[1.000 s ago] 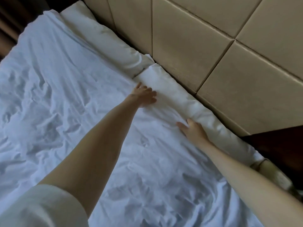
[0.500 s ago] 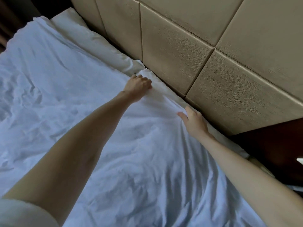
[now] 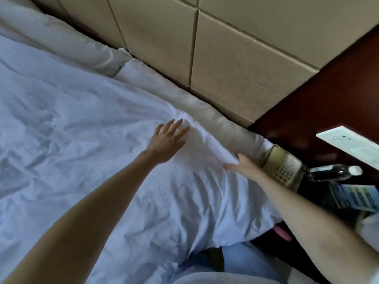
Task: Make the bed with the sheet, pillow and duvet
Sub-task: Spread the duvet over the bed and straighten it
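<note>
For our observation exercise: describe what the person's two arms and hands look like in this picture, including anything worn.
Both forearms are bare to past the elbow. The left hand and right hand show no rings, watch, bracelet or gloves. No sleeve shows on either arm in this frame.

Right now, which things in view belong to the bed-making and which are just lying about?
Job:
- duvet
- near pillow
- far pillow
- left hand
- right hand

Lying about:
- telephone
- bottle
- leaflet
- headboard
</note>
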`<state>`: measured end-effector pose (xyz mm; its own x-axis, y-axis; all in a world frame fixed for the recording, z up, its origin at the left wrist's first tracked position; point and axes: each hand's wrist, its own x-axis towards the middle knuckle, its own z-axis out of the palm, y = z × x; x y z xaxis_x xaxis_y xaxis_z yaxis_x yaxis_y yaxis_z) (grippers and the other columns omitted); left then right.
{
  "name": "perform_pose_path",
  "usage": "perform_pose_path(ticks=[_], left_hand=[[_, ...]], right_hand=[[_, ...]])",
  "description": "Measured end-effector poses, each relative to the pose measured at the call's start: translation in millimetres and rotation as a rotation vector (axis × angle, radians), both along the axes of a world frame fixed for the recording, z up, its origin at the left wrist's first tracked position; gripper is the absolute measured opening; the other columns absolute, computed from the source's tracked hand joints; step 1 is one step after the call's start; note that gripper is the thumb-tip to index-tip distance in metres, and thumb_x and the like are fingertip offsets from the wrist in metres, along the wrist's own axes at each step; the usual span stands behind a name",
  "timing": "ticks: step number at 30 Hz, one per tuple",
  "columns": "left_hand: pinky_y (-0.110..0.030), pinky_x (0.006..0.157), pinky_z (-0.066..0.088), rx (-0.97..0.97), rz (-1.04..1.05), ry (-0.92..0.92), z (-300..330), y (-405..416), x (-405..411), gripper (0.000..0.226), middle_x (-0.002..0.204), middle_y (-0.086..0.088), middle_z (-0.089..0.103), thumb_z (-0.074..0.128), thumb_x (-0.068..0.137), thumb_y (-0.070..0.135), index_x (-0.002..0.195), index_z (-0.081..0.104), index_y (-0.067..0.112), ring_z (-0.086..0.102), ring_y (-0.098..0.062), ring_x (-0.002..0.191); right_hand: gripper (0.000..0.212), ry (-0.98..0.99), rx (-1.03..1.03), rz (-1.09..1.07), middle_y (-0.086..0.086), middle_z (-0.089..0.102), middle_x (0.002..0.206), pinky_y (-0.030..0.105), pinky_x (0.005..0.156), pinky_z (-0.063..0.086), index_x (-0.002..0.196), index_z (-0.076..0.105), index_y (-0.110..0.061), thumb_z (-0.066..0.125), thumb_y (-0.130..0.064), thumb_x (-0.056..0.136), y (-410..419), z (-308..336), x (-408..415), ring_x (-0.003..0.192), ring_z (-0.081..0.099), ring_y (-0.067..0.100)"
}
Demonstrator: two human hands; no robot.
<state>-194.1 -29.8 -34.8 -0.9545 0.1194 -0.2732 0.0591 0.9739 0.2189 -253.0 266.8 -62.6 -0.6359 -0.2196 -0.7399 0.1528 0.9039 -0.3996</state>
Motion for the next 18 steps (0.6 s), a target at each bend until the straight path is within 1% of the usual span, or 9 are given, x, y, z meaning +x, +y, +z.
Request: perform_pose_path(ticks=[2, 4, 8, 10, 12, 13, 14, 16, 18], left_hand=[[-0.045, 0.113, 0.012, 0.008, -0.006, -0.028, -12.0, 26.4, 15.3, 0.054, 0.161, -0.005, 0.009, 0.027, 0.1, 0.043, 0.152, 0.019, 0.029, 0.01, -0.031, 0.147], [-0.047, 0.114, 0.009, 0.005, 0.039, -0.047, -20.1, 51.6, 27.9, 0.058, 0.161, -0.007, 0.007, 0.016, 0.097, 0.047, 0.153, 0.017, 0.028, 0.007, -0.032, 0.147], [-0.045, 0.116, -0.002, -0.02, 0.227, -0.095, -30.2, 98.2, 51.1, 0.057, 0.162, -0.002, -0.005, 0.023, 0.102, 0.04, 0.154, 0.004, 0.027, -0.006, -0.025, 0.148], [-0.046, 0.116, -0.001, -0.034, 0.279, -0.09, -30.7, 118.6, 65.1, 0.057, 0.162, -0.002, -0.004, 0.027, 0.102, 0.037, 0.154, 0.005, 0.027, -0.005, -0.026, 0.148], [-0.047, 0.116, 0.001, -0.045, 0.323, -0.089, -31.4, 136.3, 75.9, 0.056, 0.162, -0.003, -0.001, 0.029, 0.102, 0.038, 0.153, 0.009, 0.029, -0.002, -0.027, 0.148], [-0.047, 0.116, 0.001, -0.048, 0.343, -0.092, -31.4, 143.6, 79.0, 0.056, 0.162, -0.002, -0.001, 0.03, 0.102, 0.039, 0.153, 0.01, 0.03, -0.002, -0.027, 0.148], [-0.047, 0.116, 0.001, -0.051, 0.364, -0.095, -30.9, 149.7, 80.5, 0.056, 0.162, -0.002, -0.001, 0.029, 0.102, 0.04, 0.153, 0.01, 0.03, -0.003, -0.026, 0.148], [-0.047, 0.117, 0.0, -0.05, 0.419, -0.096, -29.1, 159.5, 81.7, 0.055, 0.162, -0.001, -0.004, 0.027, 0.102, 0.042, 0.153, 0.008, 0.033, -0.005, -0.025, 0.148], [-0.048, 0.118, 0.0, -0.052, 0.472, -0.081, -25.6, 166.7, 81.6, 0.055, 0.162, 0.0, -0.007, 0.021, 0.101, 0.045, 0.153, 0.003, 0.036, -0.007, -0.023, 0.148]], right_hand=[[0.104, -0.085, -0.039, -0.075, 0.007, 0.022, 0.156, 0.036, 0.109, 0.03, 0.15, 0.017, -0.008, 0.067, -0.06, 0.076, 28.7, -5.8, 7.0, 0.14, 0.028, 0.026], [0.107, -0.163, -0.045, -0.132, 0.006, 0.015, 0.158, 0.035, 0.111, 0.026, 0.152, 0.01, -0.008, 0.068, -0.057, 0.077, 55.6, -17.4, 15.8, 0.143, 0.022, 0.024], [0.097, -0.182, -0.115, -0.209, 0.01, 0.018, 0.157, 0.039, 0.112, 0.024, 0.15, 0.012, -0.005, 0.064, -0.051, 0.083, 95.6, -35.0, 40.9, 0.143, 0.022, 0.025], [0.081, -0.13, -0.178, -0.253, 0.01, 0.027, 0.154, 0.037, 0.111, 0.026, 0.149, 0.021, -0.004, 0.057, -0.047, 0.09, 102.2, -33.8, 49.7, 0.141, 0.027, 0.026], [0.053, -0.05, -0.272, -0.241, 0.003, 0.048, 0.14, 0.036, 0.108, 0.033, 0.139, 0.042, -0.012, 0.051, -0.041, 0.096, 106.3, -28.8, 51.0, 0.133, 0.041, 0.025], [0.04, -0.004, -0.326, -0.209, -0.001, 0.057, 0.13, 0.037, 0.105, 0.039, 0.129, 0.052, -0.018, 0.049, -0.04, 0.097, 108.2, -25.3, 49.5, 0.125, 0.05, 0.022], [0.033, 0.04, -0.367, -0.176, -0.004, 0.061, 0.121, 0.035, 0.1, 0.043, 0.122, 0.056, -0.019, 0.047, -0.04, 0.098, 110.0, -19.1, 45.7, 0.119, 0.055, 0.019], [0.032, 0.122, -0.407, -0.098, -0.006, 0.063, 0.113, 0.028, 0.09, 0.044, 0.117, 0.058, -0.016, 0.046, -0.04, 0.099, 113.3, -2.3, 32.8, 0.109, 0.057, 0.013], [0.028, 0.269, -0.407, -0.003, -0.002, 0.063, 0.085, 0.031, 0.075, 0.045, 0.096, 0.058, -0.015, 0.046, -0.041, 0.098, 113.0, 18.5, 12.9, 0.08, 0.058, 0.013]])
